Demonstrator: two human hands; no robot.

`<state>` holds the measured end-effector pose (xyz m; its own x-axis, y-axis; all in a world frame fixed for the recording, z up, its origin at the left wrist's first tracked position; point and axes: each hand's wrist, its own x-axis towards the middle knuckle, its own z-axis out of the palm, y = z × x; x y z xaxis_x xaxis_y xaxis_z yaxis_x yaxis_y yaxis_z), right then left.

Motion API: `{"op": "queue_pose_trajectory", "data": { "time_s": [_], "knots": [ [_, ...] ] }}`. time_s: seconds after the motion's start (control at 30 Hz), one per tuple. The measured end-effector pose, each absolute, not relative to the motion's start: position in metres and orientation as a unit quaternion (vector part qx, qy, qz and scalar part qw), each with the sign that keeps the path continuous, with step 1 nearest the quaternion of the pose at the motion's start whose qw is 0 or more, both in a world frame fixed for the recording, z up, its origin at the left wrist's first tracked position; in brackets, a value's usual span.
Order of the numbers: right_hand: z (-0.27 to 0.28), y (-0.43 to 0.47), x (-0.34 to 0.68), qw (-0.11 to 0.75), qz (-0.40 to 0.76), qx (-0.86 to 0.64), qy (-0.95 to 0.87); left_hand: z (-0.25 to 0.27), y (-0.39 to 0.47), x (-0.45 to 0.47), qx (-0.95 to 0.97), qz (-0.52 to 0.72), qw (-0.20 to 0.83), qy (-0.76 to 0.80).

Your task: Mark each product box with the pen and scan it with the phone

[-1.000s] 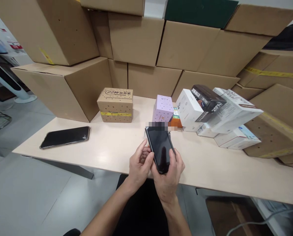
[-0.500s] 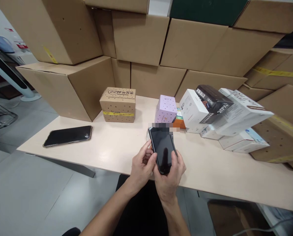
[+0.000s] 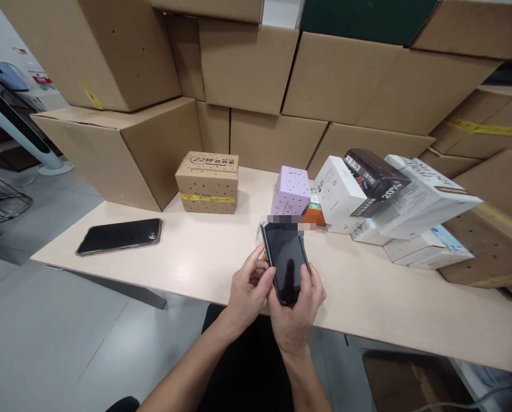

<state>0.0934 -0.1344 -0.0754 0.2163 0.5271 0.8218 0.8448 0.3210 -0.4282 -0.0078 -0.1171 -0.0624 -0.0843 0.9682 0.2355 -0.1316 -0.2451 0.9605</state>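
Observation:
A black smartphone is tilted over the table's front edge, its dark screen facing me. My right hand grips its lower end, with the thumb and fingers along both sides. Against the phone's left edge is my left hand, fingers curled and thumb beside the lower left side. A small, pale, printed item peeks out behind the phone's upper left; the phone hides most of it, and what the left fingers hold is hidden. Just beyond the phone stands a lilac box with dark dots.
Another phone lies on the table at left. Behind it stands a small brown carton with yellow tape. White boxes and a dark box are piled at right. Large cardboard boxes wall the back.
The view has shifted very slightly. Both hands and the phone keep the same pose, and nothing on the table has moved.

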Motion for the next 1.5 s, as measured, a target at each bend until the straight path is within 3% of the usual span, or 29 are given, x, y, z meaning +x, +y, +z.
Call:
{"op": "queue_pose_trajectory", "data": {
  "time_s": [1.5],
  "knots": [
    [-0.072, -0.137, 0.111, 0.533, -0.149, -0.587, -0.591, -0.064, -0.117, -0.011, 0.489, 0.612, 0.457, 0.422]
  ]
}}
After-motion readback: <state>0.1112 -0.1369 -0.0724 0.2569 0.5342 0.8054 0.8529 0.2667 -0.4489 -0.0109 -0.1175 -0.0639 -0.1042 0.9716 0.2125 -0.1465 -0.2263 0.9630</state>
